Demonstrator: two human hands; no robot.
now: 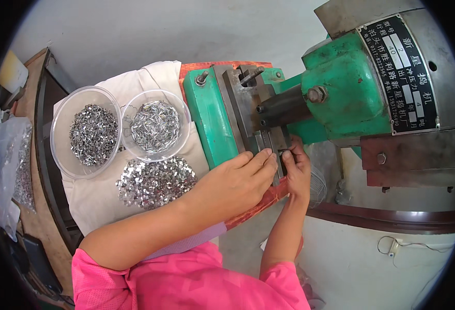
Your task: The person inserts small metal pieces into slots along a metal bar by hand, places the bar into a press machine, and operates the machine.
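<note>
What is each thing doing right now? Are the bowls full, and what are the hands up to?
Left hand: fingertips pressed on the metal die of the press.
Right hand: fingers pinched at the same die; whether they hold a piece is hidden.
Green press: its dark ram sits above the die.
Left bowl: partly filled with small metal pieces.
Right bowl: partly filled with metal pieces.
Loose pile: heaped on white cloth.
</note>
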